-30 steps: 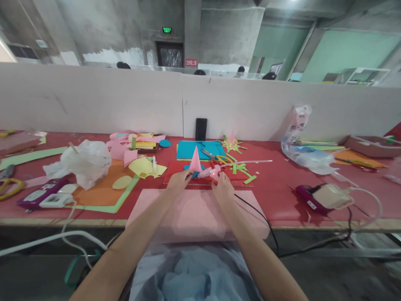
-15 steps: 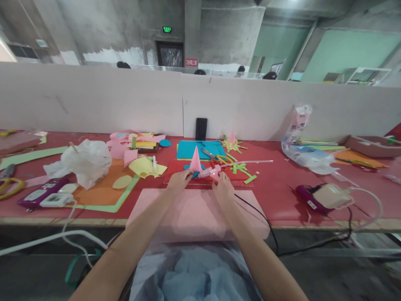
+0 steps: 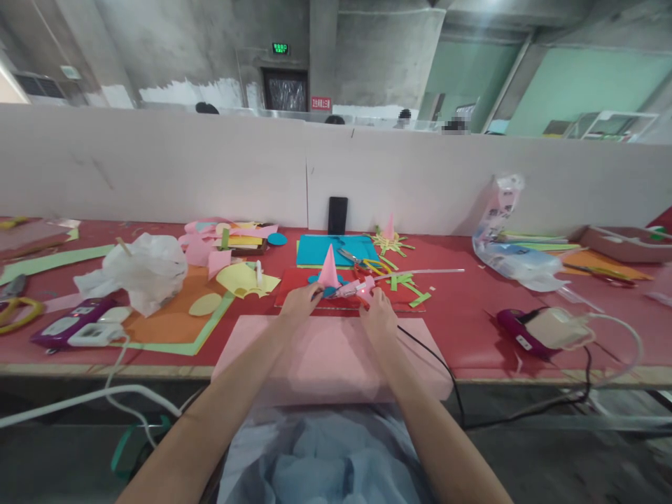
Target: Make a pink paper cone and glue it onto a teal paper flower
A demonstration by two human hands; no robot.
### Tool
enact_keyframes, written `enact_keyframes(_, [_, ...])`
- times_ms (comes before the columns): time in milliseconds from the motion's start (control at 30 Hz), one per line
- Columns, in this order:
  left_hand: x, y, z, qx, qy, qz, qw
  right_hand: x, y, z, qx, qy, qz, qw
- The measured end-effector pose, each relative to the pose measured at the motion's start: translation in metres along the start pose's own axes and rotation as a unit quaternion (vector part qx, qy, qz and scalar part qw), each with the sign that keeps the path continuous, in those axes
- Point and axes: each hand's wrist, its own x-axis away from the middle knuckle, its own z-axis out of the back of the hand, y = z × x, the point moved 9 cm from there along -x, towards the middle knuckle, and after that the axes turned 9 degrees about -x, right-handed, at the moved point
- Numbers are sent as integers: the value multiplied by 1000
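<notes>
A pink paper cone (image 3: 329, 269) stands upright with a blue paper piece (image 3: 332, 290) around its base. The fingertips of my left hand (image 3: 300, 302) pinch the left edge of the blue piece. My right hand (image 3: 379, 313) is closed around a pink hot glue gun (image 3: 361, 287). Its nozzle points left, close to the base of the cone, and a clear glue stick (image 3: 430, 271) sticks out behind. Whether the nozzle touches the paper I cannot tell. Beneath all this lies a red sheet (image 3: 286, 288).
Scissors (image 3: 375, 267) lie behind the glue gun on a blue sheet (image 3: 315, 250). Green strips (image 3: 404, 283) are at the right. A black cord (image 3: 435, 357) hangs over the pink block (image 3: 325, 343) before me. A phone (image 3: 337, 215) leans on the partition.
The glue gun and my right hand have shifted slightly right, so more of the blue piece shows. My left hand stays almost where it was.
</notes>
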Motion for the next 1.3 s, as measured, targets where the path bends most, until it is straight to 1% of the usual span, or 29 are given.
enact_keyframes(300, [0, -1, -1, -4, -3, 8, 1000, 1, 1, 3, -4, 10, 2, 1000])
enact_keyframes(667, [-1, -1, -1, -13, -2, 4, 1000, -1, 7, 7, -20, -2, -38, 999])
enact_keyframes(967, [0, 0, 0, -14, -2, 4, 1000, 0, 9, 8, -20, 8, -18, 1000])
enact_keyframes(1167, [0, 0, 1, -17, -5, 9, 1000, 2, 7, 12, -19, 21, -2, 1000])
enact_keyframes(1300, [0, 0, 0, -18, 1, 5, 1000, 2, 8, 12, -16, 21, -5, 1000])
